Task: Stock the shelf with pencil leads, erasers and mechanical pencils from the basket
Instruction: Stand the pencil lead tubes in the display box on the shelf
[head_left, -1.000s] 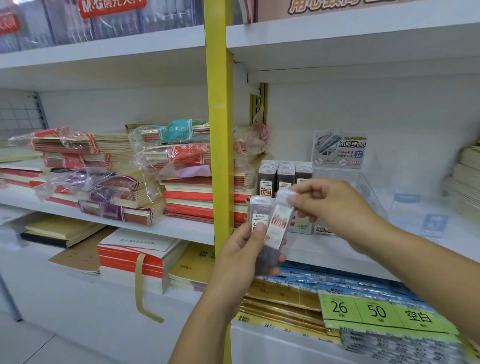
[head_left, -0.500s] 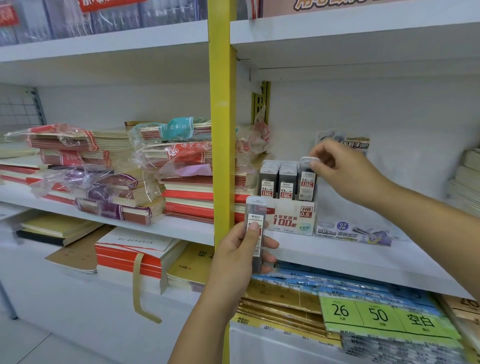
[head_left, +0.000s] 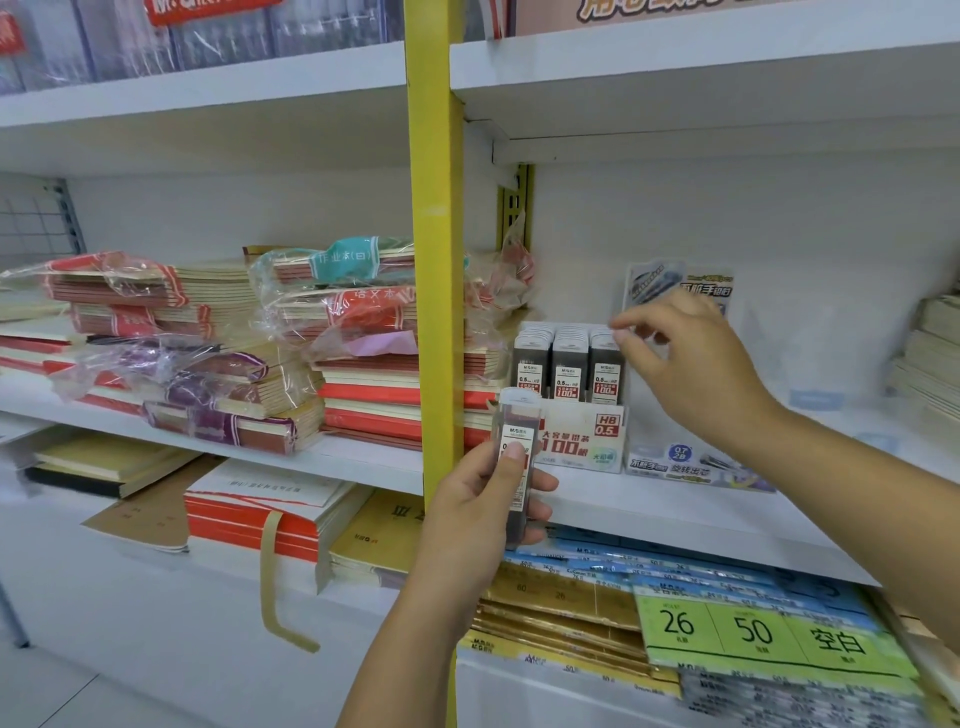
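Right hand (head_left: 691, 364) has lifted empty, fingers loose, off the display box (head_left: 582, 441). Left hand (head_left: 478, 514) grips one lead case (head_left: 516, 415); seat it upright.

White shelf (head_left: 675, 514) with lead display box (head_left: 587, 441), notebook stacks (head_left: 374, 395)

Bright even light; edges bowed; right hand (head_left: 691, 364) soft, perhaps motion blur.

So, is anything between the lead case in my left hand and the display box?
Nothing visible lies between the dark plastic lead case and the white cardboard display box; only the right hand hovers beside its right row.
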